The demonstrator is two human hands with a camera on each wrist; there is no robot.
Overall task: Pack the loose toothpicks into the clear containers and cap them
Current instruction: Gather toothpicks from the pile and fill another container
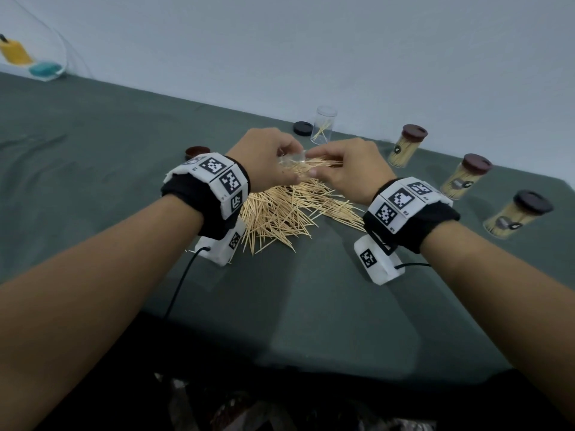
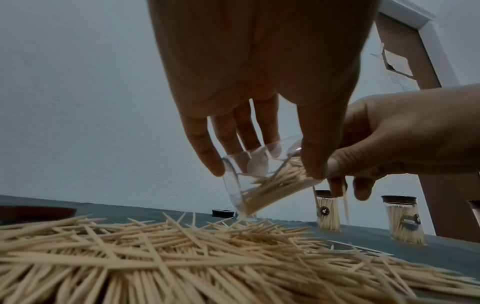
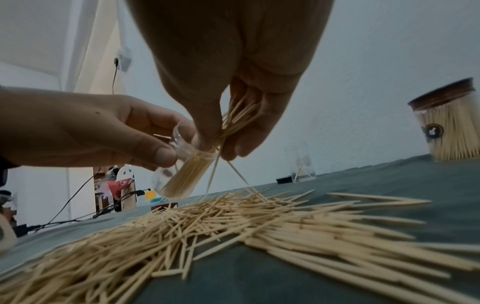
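A big heap of loose toothpicks lies on the green cloth in front of me. My left hand holds a clear container tilted above the heap, partly filled with toothpicks. My right hand pinches a bunch of toothpicks at the container's mouth; a few hang loose below the fingers. Another clear container with a few toothpicks stands open behind, a black cap beside it. A brown cap lies left of the left hand.
Three capped containers full of toothpicks stand in a row at the right. A glass bowl with a yellow and a teal object sits far left. The cloth's front edge drops off near me.
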